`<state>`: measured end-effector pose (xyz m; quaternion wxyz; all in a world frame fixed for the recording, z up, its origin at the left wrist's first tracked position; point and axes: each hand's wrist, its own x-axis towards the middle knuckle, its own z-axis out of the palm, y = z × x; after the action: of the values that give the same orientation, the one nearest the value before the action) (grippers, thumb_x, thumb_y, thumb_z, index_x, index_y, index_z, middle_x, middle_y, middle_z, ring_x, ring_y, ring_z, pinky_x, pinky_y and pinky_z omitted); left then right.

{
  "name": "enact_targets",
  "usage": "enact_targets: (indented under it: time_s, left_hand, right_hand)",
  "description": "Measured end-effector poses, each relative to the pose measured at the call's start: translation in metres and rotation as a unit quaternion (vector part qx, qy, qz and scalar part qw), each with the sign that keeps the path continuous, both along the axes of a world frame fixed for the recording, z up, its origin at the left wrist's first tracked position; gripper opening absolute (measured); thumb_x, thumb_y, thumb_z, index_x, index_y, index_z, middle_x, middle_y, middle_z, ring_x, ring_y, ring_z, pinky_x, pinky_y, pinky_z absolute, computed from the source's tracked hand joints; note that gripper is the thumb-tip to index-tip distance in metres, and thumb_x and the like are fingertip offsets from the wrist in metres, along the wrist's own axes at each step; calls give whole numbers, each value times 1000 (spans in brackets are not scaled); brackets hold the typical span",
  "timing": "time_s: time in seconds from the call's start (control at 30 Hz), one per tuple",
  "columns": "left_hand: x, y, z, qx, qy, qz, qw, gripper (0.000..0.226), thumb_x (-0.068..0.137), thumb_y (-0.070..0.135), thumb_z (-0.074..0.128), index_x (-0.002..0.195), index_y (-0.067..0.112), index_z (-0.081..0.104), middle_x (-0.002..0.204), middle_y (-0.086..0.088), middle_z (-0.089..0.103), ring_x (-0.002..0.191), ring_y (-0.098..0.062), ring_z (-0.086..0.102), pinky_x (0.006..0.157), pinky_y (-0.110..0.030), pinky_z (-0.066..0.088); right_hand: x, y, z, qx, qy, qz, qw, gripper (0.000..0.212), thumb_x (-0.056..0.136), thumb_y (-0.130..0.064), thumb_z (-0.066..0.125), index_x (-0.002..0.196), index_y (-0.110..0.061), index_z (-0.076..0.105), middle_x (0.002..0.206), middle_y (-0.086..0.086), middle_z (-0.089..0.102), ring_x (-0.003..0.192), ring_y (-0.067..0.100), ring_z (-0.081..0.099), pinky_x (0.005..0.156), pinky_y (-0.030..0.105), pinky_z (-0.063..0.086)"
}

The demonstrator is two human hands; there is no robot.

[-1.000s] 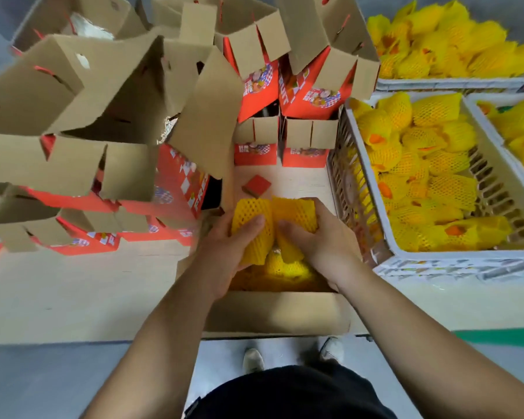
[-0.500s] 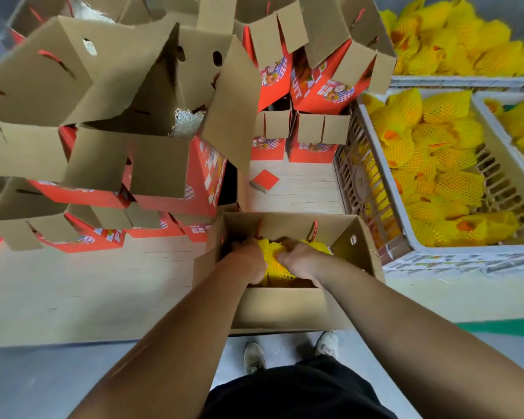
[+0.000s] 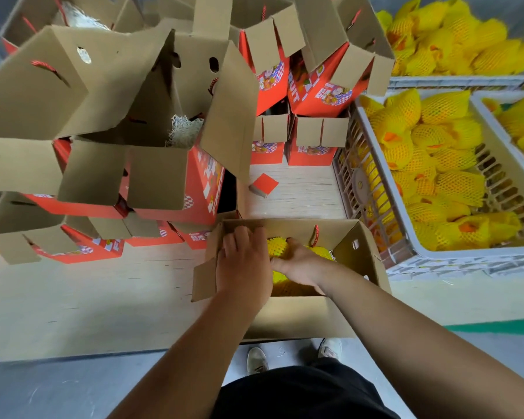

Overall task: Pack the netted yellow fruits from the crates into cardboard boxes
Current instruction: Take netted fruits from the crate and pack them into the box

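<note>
An open cardboard box (image 3: pixel 300 319) stands at the near edge of the wooden table. Several yellow netted fruits (image 3: pixel 277 246) lie inside it. My left hand (image 3: pixel 242 261) hovers over the box's left side, fingers straight and holding nothing. My right hand (image 3: pixel 300 264) is down inside the box, fingers curled on a netted fruit. A white plastic crate (image 3: pixel 436 255) to the right of the box is full of netted fruits (image 3: pixel 436 164).
A leaning pile of empty red and brown boxes (image 3: pixel 152 116) with open flaps fills the left and back of the table. Behind the first crate stands a crate (image 3: pixel 454 40) of fruit, and right of it another crate (image 3: pixel 521 122). A small red cardboard piece (image 3: pixel 263 184) lies behind the box.
Both hands lowered netted fruits into the box. My left hand has since let go and risen to the box's left rim, while my right hand stays on the fruit inside.
</note>
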<state>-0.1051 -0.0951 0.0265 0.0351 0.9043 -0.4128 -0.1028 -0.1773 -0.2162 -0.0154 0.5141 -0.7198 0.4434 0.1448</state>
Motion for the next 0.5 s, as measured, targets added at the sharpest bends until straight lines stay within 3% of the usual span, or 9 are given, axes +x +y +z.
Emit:
enact_targets:
  time_s: [0.1, 0.2, 0.3, 0.4, 0.5]
  left_hand:
    - [0, 4, 6, -42, 97, -16, 994, 28, 104, 35, 51, 130, 25, 50, 124, 0, 57, 116, -22, 56, 96, -38, 52]
    - [-3, -5, 10, -64, 128, -50, 988, 24, 108, 31, 44, 124, 24, 60, 121, 1, 63, 110, -20, 60, 94, -39, 53]
    - [-10, -21, 11, -83, 165, -51, 982, 22, 107, 30, 44, 114, 25, 64, 112, 4, 68, 101, -17, 63, 90, -40, 55]
    - [-24, -40, 9, -83, 196, -74, 974, 17, 106, 31, 47, 108, 29, 64, 102, 7, 71, 91, -14, 65, 82, -35, 57]
    - [-41, -78, 11, -142, 242, -79, 957, 15, 105, 27, 49, 112, 29, 62, 104, 8, 70, 92, -10, 65, 82, -29, 53]
  right_hand:
    - [-11, -16, 17, -38, 14, 49, 998, 73, 88, -38, 68, 153, -20, 39, 147, 9, 53, 130, 29, 53, 100, 33, 46]
    - [-27, -31, 24, -70, -18, 50, 996, 43, 95, -18, 60, 137, -19, 57, 121, 7, 68, 95, 27, 63, 85, 37, 53]
    - [-42, -40, 27, -90, 3, 88, 992, 47, 99, -14, 56, 144, -23, 52, 128, 6, 64, 101, 25, 65, 82, 27, 49]
    - [-53, -50, 32, -111, -17, 113, 987, 44, 99, -13, 56, 143, -23, 54, 131, 1, 64, 113, 19, 64, 95, 26, 48]
    - [-71, -71, 46, -124, -150, 53, 979, 38, 93, 1, 52, 112, -28, 67, 100, -9, 73, 90, 1, 65, 83, 27, 49]
